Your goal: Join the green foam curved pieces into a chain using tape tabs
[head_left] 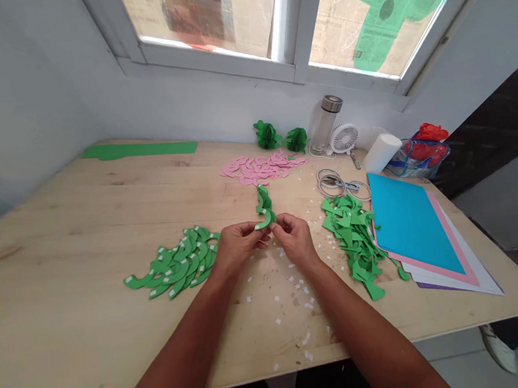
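A stack of curved green paper pieces [264, 204] stands up between my two hands above the middle of the table. My left hand [241, 243] pinches its lower left end, by a curved strip with a small white square on it. My right hand [293, 235] has its fingers closed on the lower right end. Left of my hands lies a pile of curved green pieces [183, 262], many with white squares. Beyond the stack are pink curved paper pieces [259, 170]. Green scraps [353, 236] are heaped to the right.
Scissors [332, 181] and tape rings lie behind the scraps. Coloured sheets [414, 221] are stacked at the right. Along the back stand green paper shapes [266, 136], a bottle [325, 126], a fan [344, 138] and a white roll [381, 153]. White bits dot the table [69, 325].
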Tool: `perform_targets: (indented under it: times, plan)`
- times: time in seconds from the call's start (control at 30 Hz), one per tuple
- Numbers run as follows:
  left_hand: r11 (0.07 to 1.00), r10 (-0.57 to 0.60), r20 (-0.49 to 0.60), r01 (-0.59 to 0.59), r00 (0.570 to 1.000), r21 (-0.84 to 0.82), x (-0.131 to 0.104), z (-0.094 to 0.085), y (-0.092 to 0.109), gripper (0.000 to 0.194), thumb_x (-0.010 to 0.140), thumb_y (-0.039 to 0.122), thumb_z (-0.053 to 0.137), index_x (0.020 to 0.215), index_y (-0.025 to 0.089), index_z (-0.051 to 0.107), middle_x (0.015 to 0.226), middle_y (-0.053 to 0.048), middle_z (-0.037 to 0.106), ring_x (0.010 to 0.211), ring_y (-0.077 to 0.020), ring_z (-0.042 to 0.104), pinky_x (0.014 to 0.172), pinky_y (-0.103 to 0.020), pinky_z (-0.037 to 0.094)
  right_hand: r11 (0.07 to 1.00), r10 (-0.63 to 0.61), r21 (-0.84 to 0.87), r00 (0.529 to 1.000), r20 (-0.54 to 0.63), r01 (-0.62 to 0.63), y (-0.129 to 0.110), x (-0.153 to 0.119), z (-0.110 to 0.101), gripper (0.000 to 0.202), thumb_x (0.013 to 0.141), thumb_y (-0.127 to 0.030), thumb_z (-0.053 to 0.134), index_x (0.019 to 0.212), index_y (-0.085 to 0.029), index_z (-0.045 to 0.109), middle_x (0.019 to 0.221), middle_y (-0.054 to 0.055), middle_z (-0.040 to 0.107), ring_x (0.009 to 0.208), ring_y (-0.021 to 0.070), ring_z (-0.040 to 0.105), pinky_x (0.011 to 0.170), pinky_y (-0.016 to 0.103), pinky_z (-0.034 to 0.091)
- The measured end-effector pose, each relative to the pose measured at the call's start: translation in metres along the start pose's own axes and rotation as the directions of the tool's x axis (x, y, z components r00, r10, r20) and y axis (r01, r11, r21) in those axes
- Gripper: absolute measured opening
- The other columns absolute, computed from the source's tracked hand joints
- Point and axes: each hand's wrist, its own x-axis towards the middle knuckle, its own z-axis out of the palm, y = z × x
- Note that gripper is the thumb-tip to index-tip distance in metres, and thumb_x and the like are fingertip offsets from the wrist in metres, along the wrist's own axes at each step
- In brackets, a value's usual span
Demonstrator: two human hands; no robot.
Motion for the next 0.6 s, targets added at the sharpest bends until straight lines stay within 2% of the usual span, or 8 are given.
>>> perform_targets:
  times: [0.17, 0.6]
  plan:
    - [0.999, -0.029, 0.025, 0.029, 0.999, -0.026, -0.0015, -0.0001, 0.0009, 0.034, 0.050, 0.040, 0.080, 0.067, 0.012, 0.072, 0.063, -0.005, 0.068, 0.059, -0.0148, 0.059, 0.058, -0.025, 0.047, 0.997, 0.026, 0.069, 1.000, 0.012, -0.027, 0.0000, 0.0010, -0.0003, 0.017, 0.073, -0.031, 0.058, 0.067, -0.016, 0.063, 0.058, -0.002, 0.060, 0.055, 0.0115, 0.051, 0.053, 0.022, 0.039]
    - [0.998, -0.020, 0.018, 0.021, 1.000, -0.055, -0.0024, 0.0008, 0.0020, 0.034, 0.049, 0.042, 0.080, 0.065, 0.012, 0.072, 0.059, -0.005, 0.068, 0.057, -0.0143, 0.059, 0.056, -0.024, 0.047, 0.984, 0.080, 0.161, 0.997, 0.016, -0.081, 0.0038, 0.0031, -0.0001, 0.014, 0.069, -0.029, 0.060, 0.068, -0.016, 0.063, 0.060, -0.002, 0.061, 0.054, 0.0109, 0.050, 0.052, 0.022, 0.037]
